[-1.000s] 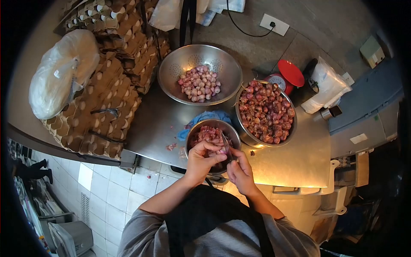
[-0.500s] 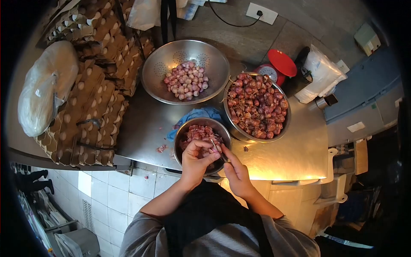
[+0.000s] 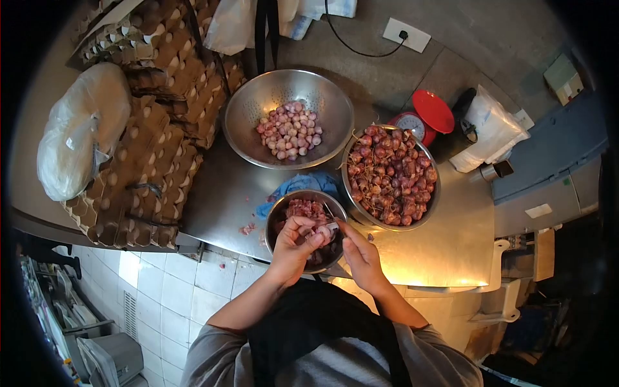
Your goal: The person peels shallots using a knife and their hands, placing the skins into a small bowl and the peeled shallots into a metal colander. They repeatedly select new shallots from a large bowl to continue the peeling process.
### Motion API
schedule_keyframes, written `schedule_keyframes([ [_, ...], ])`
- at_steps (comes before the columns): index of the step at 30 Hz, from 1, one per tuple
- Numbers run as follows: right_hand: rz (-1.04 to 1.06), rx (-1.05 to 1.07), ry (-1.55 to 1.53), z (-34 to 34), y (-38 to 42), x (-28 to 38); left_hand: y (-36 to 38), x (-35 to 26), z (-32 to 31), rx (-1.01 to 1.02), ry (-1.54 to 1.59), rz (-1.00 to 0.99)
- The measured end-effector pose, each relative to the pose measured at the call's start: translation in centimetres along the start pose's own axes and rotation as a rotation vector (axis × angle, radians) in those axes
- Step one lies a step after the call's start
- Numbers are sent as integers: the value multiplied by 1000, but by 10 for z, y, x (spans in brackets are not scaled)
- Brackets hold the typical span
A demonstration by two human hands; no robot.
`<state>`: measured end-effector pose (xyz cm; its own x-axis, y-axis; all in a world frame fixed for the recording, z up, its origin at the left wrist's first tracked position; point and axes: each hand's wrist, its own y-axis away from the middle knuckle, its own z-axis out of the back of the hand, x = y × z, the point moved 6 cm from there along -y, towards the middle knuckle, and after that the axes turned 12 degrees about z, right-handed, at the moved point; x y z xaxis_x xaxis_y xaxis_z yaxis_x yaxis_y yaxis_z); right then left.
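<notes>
Just below the center of the frame, a person in a black apron (image 3: 309,329) cradles a small pale-pink shallot (image 3: 320,233) above a steel bowl (image 3: 269,222) of reddish skins (image 3: 304,208). The left hand (image 3: 291,250) pinches the bulb between thumb and curled fingers; the right hand (image 3: 363,259) grips a small knife (image 3: 330,211), its handle mostly hidden, with the blade slanting over the bowl close to the bulb. The shallot is probably light and firm, its bared surface slick with juice and liable to skid, its loose outer skin papery and quick to tear; a hold around the rounded sides, fingertips tucked clear of the edge, looks surest. Behind the bowl lies a crumpled blue cloth (image 3: 303,186). At upper center, a steel colander (image 3: 244,126) holds bare bulbs (image 3: 290,132), while a deep pot (image 3: 349,193) at center right brims with unpeeled, rooty ones (image 3: 390,174). Stacked egg trays (image 3: 145,177) and a bulging plastic bag (image 3: 84,132) fill the upper left.
</notes>
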<state>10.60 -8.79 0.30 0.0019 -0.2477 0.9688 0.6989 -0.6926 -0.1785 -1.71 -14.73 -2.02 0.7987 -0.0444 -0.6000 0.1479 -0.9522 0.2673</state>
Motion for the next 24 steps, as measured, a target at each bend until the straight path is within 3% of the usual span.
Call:
schedule_keyframes([
  [1,104,-3,51,1,-4,3,1,1,0,8,6,30],
  [3,54,-4,65,4,-3,0,0,8,4,10,-12,22],
  [5,74,16,64,2,-4,-4,-2,14,12,-76,-45,-20],
  [7,51,38,78,-3,-1,-4,8,9,6,-204,-98,57],
  [11,163,133,181,-18,1,-3,8,26,26,-220,-239,-290],
  [13,197,149,266,-19,-1,-9,8,27,35,-313,-295,-347],
  [15,465,54,401,-20,-8,-15,-1,30,44,-332,-302,-436],
  [17,478,91,372,-11,-16,-34,11,20,29,-357,-338,-435],
  [19,659,450,615,-2,-26,-53,-4,27,31,-452,-462,-485],
  [20,729,530,678,-3,-29,-51,-4,23,30,-411,-382,-415],
  [22,713,557,683,-13,-32,-38,22,5,9,-381,-275,-319],
  [24,508,466,514,-19,-33,-28,6,13,22,-374,-249,-385],
])
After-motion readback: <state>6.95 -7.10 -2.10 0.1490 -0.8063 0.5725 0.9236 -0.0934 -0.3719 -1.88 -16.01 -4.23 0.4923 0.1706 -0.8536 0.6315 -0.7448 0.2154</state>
